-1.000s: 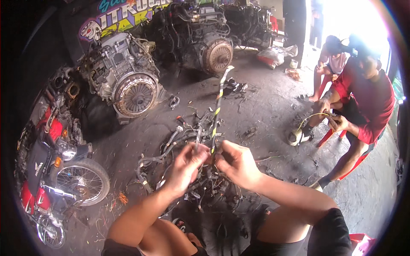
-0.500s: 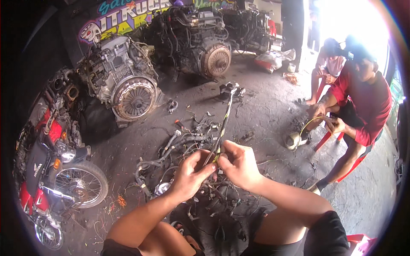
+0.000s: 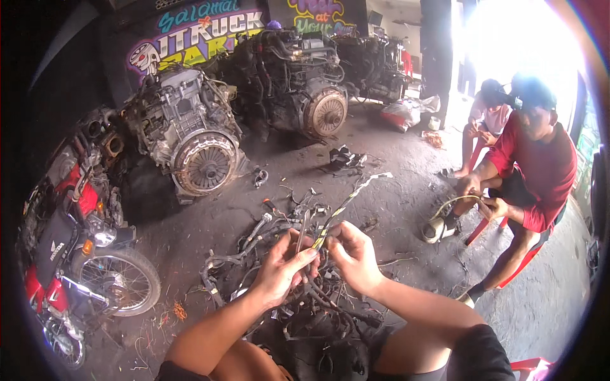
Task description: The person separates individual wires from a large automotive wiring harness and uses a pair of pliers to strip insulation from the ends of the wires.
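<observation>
A thin bundle of wires, partly striped yellow-green and dark, rises from between my hands and slants away to the upper right. My left hand is closed on its lower end, thumb pressed along it. A slim, dark, narrow strip also sticks up from the left fingers; its kind I cannot make out. My right hand pinches at the bundle's right side, thumb and forefinger curled together, the exact contact hidden. Below both hands lies a tangled wiring harness with connectors on the floor.
Several engines stand at the back, the nearest with a round clutch cover. A red and black motorcycle is at the left. On the right a person in a red shirt sits holding a yellowish wire; another person sits behind.
The far end of the wire bundle has swung right and lower. My hands have parted slightly, and the narrow strip now shows apart from the bundle. The view has tilted up a little.
</observation>
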Action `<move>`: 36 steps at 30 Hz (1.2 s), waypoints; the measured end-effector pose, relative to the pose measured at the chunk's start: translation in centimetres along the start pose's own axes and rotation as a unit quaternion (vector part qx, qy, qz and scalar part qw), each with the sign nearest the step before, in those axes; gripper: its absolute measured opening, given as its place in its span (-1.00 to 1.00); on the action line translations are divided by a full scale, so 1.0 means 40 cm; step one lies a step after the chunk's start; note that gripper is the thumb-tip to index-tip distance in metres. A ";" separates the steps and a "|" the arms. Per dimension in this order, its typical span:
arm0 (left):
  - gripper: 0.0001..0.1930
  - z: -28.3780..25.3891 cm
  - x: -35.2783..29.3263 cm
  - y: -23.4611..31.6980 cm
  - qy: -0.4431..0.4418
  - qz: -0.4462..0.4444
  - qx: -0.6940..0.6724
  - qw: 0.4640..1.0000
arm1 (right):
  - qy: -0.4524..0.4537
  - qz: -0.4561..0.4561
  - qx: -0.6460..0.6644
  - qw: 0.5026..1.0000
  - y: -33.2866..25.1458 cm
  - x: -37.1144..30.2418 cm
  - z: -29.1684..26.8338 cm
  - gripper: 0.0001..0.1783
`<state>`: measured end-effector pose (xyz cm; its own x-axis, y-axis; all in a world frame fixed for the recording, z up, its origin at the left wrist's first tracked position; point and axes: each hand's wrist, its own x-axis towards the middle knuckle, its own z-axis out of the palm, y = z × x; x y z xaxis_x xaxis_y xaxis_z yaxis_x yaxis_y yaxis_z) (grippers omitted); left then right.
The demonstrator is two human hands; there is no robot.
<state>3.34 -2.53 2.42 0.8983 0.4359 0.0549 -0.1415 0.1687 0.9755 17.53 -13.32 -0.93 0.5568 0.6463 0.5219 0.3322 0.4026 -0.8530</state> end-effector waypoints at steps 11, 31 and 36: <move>-0.74 -0.015 -0.017 0.017 -0.015 0.019 0.090 0.996 | -0.192 -0.146 -0.248 0.938 -0.083 0.033 -0.078 -0.77; -0.77 -0.098 -0.028 0.051 -0.053 -0.058 0.128 0.989 | -0.253 -0.160 -0.401 0.866 -0.075 -0.003 -0.135 -0.83; -0.76 -0.100 -0.039 0.057 -0.070 -0.038 0.190 0.979 | -0.262 -0.275 -0.389 0.839 -0.074 -0.003 -0.142 -0.83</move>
<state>-0.04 0.70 3.69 0.9524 0.3043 -0.0173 0.0680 -0.1566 0.9853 20.80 -18.26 1.50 -0.1871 0.7802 0.5969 0.9393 0.3200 -0.1238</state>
